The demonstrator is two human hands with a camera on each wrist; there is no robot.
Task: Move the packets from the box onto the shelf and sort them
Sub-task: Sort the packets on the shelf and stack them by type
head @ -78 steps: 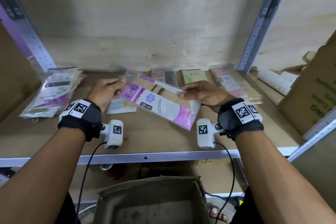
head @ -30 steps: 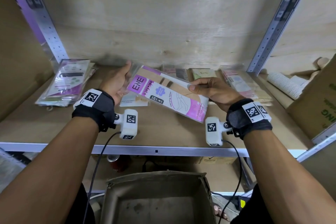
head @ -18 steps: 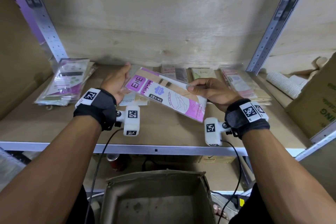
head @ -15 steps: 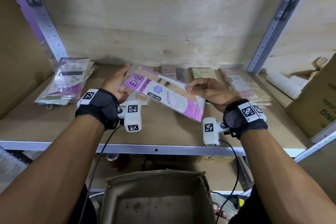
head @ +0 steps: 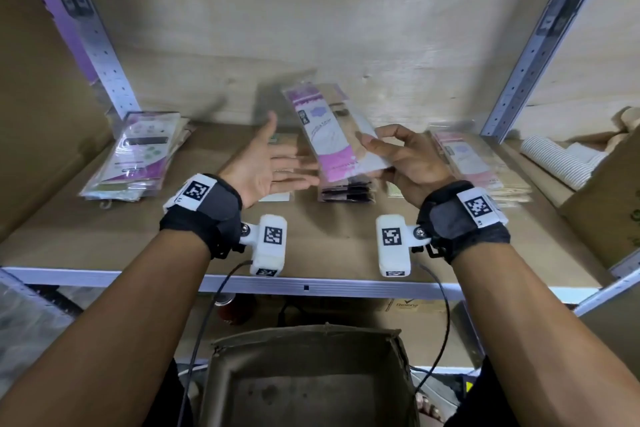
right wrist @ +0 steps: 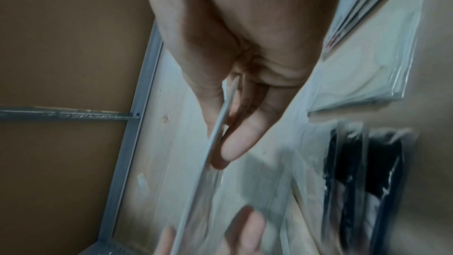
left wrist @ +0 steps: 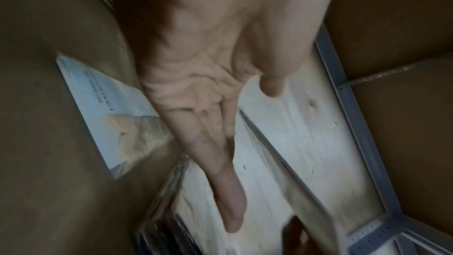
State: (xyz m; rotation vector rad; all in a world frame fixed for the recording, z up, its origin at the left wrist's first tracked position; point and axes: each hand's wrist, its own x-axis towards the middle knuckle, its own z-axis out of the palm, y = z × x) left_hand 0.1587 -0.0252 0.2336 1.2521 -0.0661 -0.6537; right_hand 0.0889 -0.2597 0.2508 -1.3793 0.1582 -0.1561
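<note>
Several packet stacks point(head: 136, 154) on a wooden shelf point(head: 104, 236), metal uprights, right hand point(head: 407, 158) pinching a packet point(head: 329, 135), left hand point(head: 268, 166) spread empty, box point(head: 308, 374) below.

We were working in a stockroom or shop storage area. Slotted metal uprights point(head: 540, 45) and a plywood back panel point(head: 311, 28) framed the wooden shelf point(head: 311, 246) beneath both hands. Stacks of sealed retail packets point(head: 138, 152) lay left of the left hand, and more packets point(head: 481, 166) lay right of the right hand. Cardboard cartons point(head: 609, 198) stood farther right, and an open box point(head: 304, 388) sat below the wrists.
</note>
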